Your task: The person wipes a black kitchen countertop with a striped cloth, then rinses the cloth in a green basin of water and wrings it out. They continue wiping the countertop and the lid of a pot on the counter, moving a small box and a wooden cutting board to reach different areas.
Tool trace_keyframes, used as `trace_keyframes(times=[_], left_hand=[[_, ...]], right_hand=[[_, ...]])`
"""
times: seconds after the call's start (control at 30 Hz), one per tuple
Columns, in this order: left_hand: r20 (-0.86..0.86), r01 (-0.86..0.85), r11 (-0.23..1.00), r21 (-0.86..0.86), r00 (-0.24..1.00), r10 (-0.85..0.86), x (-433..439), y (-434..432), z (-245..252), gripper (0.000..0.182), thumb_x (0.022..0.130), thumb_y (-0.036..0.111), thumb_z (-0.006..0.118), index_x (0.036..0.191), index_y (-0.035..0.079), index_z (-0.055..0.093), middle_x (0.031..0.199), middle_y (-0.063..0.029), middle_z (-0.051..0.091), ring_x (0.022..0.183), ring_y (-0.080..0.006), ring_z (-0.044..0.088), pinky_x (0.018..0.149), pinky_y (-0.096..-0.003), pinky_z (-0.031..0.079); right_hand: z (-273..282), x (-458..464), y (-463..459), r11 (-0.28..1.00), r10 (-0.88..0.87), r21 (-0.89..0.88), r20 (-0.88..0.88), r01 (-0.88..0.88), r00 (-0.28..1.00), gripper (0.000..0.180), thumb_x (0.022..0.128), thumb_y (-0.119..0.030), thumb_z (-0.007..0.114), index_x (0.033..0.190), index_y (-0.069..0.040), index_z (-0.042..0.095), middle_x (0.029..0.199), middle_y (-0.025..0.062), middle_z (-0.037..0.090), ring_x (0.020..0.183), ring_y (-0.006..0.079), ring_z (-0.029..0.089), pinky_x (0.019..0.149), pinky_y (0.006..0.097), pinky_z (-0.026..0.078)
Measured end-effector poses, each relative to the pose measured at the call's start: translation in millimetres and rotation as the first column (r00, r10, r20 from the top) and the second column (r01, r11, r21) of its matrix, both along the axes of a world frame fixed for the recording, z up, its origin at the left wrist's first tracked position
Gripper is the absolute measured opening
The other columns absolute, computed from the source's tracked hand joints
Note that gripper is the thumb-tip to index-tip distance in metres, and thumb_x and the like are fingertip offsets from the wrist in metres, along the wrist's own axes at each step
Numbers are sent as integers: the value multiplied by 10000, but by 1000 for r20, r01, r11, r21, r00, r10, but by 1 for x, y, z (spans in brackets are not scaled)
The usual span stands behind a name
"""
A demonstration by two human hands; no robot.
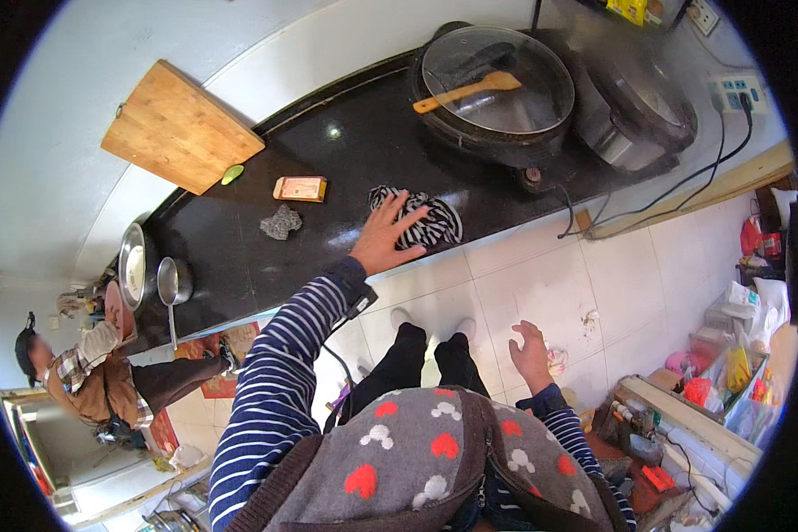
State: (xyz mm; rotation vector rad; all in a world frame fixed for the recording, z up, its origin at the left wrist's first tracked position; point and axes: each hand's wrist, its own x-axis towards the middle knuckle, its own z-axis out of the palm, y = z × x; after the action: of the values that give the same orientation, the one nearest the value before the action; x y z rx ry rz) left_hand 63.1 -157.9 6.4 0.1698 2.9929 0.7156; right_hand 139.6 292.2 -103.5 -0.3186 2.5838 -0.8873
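Note:
My left hand point(387, 233), palm down with fingers spread, rests on a bunched black-and-white striped cloth point(432, 223) near the front edge of the black countertop point(266, 259). Part of the cloth is hidden beneath the hand. Away from the counter, my right hand point(532, 356) hangs above the tiled floor, its fingers loosely bent and nothing in them. To the left of the cloth lie a steel-wool scourer point(282, 223) and a small carton point(300, 189).
A black electric wok point(492, 143) with glass lid point(538, 100) bears a wooden spatula point(469, 91). Beside it stands a metal pot point(622, 143). A cutting board point(179, 126) leans on the wall. Leftward are a steel basin point(133, 266), a saucepan point(175, 280) and another person point(96, 386).

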Motion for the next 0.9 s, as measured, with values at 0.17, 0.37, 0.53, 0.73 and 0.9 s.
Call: trace_keyframes(times=[0.17,0.37,0.53,0.73,0.9], left_hand=[[-345,-341,933,111,868,358,8,-105,11,763,909,312,787,1555,76,457,1580,-241,468,1477,-399,425,1223,-488,344],[-57,-318,787,-528,938,341,3,-221,-18,1035,706,213,889,1613,258,392,1691,-57,345,1576,-436,223,1251,-568,276],[-28,-266,838,-476,957,288,4,-243,-31,788,759,50,792,1477,184,498,1440,-162,522,1487,-421,371,1224,-591,301],[76,-228,908,-350,960,270,-9,-227,39,737,750,145,869,1416,134,554,1275,-170,518,1209,-423,556,1074,-561,428],[-213,172,904,-392,939,-271,-24,-159,145,707,682,175,857,1344,118,617,1125,-132,583,1105,-369,598,1027,-509,438]], right_hand=[[17,-29,-21,994,63,-80,-112,-72,992,376,837,-112,738,1207,-60,692,1358,204,646,1281,395,585,1102,457,480],[70,-65,-73,992,64,-97,-120,-75,991,325,892,-160,699,1210,-92,705,1245,175,701,1196,375,643,1044,454,521],[128,-88,-120,974,153,-121,-273,-192,950,313,929,-170,643,1217,-63,699,1247,163,704,1171,369,653,1011,448,539],[185,-115,-179,936,210,-196,-358,-293,910,329,934,-145,644,1243,-38,682,1304,160,677,1207,378,626,1015,465,532],[231,-134,-231,864,244,-252,-550,-437,799,503,890,-101,696,1378,-34,594,1432,164,596,1264,393,585,1042,457,521]])
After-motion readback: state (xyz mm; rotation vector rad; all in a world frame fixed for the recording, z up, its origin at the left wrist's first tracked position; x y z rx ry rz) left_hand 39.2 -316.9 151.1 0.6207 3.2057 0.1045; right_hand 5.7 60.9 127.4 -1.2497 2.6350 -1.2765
